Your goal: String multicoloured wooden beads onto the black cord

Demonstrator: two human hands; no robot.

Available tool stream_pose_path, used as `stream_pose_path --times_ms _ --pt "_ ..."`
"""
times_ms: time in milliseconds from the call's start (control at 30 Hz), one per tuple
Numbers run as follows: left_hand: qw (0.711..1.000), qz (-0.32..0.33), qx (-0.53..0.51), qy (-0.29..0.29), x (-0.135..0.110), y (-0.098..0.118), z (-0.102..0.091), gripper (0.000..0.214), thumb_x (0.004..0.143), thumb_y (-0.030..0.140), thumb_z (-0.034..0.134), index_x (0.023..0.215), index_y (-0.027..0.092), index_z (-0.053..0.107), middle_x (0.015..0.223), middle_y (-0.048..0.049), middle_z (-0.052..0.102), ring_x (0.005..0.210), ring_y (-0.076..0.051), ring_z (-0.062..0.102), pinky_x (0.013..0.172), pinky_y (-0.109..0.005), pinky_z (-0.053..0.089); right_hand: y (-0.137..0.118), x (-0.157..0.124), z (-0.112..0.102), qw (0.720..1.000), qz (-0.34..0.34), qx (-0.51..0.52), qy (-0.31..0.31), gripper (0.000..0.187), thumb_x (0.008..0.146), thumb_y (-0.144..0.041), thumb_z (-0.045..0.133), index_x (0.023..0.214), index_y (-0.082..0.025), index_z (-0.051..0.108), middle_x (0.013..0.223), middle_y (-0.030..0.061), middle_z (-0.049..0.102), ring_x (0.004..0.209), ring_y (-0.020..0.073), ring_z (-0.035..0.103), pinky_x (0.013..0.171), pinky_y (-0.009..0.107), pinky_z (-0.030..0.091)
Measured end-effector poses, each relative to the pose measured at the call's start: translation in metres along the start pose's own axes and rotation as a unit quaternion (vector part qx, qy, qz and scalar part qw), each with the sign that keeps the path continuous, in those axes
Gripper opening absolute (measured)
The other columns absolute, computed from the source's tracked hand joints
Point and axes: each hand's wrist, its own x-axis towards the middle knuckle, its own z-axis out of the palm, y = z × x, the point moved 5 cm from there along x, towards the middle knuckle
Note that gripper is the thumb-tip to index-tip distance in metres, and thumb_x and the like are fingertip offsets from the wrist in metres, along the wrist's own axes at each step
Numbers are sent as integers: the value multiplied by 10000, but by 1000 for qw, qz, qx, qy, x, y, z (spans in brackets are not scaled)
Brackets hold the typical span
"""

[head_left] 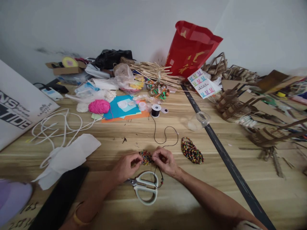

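Observation:
Both my hands meet over a small beaded piece [146, 157] of multicoloured beads on the wooden table [168, 198]. My left hand [127, 166] pinches its left edge. My right hand [164, 161] pinches its right edge, fingers closed, with a black thread [165, 137] running from there up to a black spool [156, 110]. A few strung beads hang on the thread near white-handled scissors [145, 187], which lie just below my hands. A second, finished oval beaded piece [192, 150] lies to the right of my right hand.
A pink yarn ball [99, 106], coloured paper sheets [120, 110], white cord [55, 127], white cloth [69, 156] and a black flat object [59, 198] lie left. A clear plastic cup [200, 119], a red bag [192, 48], sticks and cardboard models [240, 102] sit behind and right.

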Motion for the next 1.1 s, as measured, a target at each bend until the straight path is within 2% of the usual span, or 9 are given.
stream_pose_path --times_ms 133,233,600,767,900,1000,1100 --pt "996 73 45 2 -2 1 11 145 788 106 560 753 185 677 790 -43 671 754 -173 606 695 -260 457 -3 1 1 1000 -13 -20 -7 261 872 -378 518 743 -157 568 668 24 517 591 120 445 534 236 360" --pt "992 104 70 5 -4 0 16 144 825 129 552 773 186 675 800 -45 662 757 -174 601 693 -266 459 -7 3 1 999 -25 -30 -13 260 873 -372 520 737 -156 572 663 26 522 600 125 453 535 237 361" --pt "976 135 169 -20 -6 3 24 164 876 149 514 814 163 666 848 -71 657 790 -201 597 760 -320 460 -7 3 2 999 -44 -22 -5 216 872 -336 533 761 -155 572 669 18 513 562 111 435 517 227 352" --pt "979 141 149 0 -6 5 22 148 861 132 523 807 167 656 832 -61 657 791 -191 603 747 -305 467 -7 3 2 998 -53 -26 -6 207 876 -325 532 764 -154 566 679 20 516 578 112 440 517 221 354" --pt "993 98 55 26 -3 6 13 131 794 100 555 742 159 659 769 -44 666 730 -161 611 681 -254 474 -7 1 3 997 -72 -32 -12 182 878 -295 527 768 -156 565 671 13 504 574 107 441 510 212 355" --pt "999 13 -28 15 0 -1 8 94 731 108 577 715 148 661 711 -33 681 664 -148 615 625 -233 474 -10 0 5 993 -104 -60 -21 146 878 -256 517 784 -156 567 664 11 499 584 112 454 521 214 364" --pt "990 -63 -123 -12 1 -12 7 75 700 161 597 727 132 661 705 -39 695 659 -151 628 641 -239 491 -15 -2 7 985 -141 -93 -35 118 873 -219 505 786 -157 554 658 15 504 585 116 461 527 219 368"
